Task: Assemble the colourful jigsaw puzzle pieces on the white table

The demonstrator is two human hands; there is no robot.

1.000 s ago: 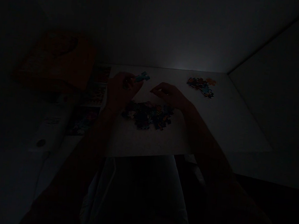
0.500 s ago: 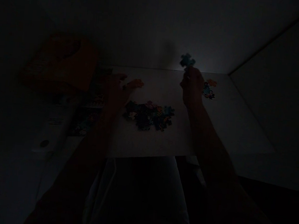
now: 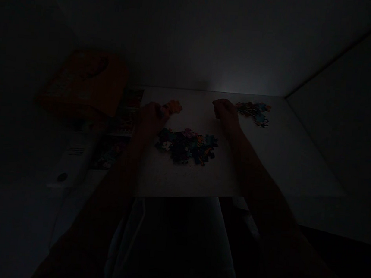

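On the white board [image 3: 188, 178] across the person's lap, seen from the head camera in very dim light, a loose heap of puzzle pieces [image 3: 186, 145] lies near the middle. The left hand [image 3: 151, 116] sits at the heap's far left edge, its fingers pinched on a small orange puzzle piece [image 3: 173, 107] that sticks out toward the right. The right hand [image 3: 225, 110] rests curled on the board beyond the heap's right end; the gloom hides whether its fingers grip anything, so I cannot tell. Just to the right of that hand, at the board's far right corner, a smaller joined cluster of pieces [image 3: 254, 111] lies flat, seemingly touching the knuckles or very close to them. The two hands are well apart, with bare board between them. Off the board's left side an orange box [image 3: 86, 82] stands tilted, and a printed sheet [image 3: 119, 129] lies beside the board below it.
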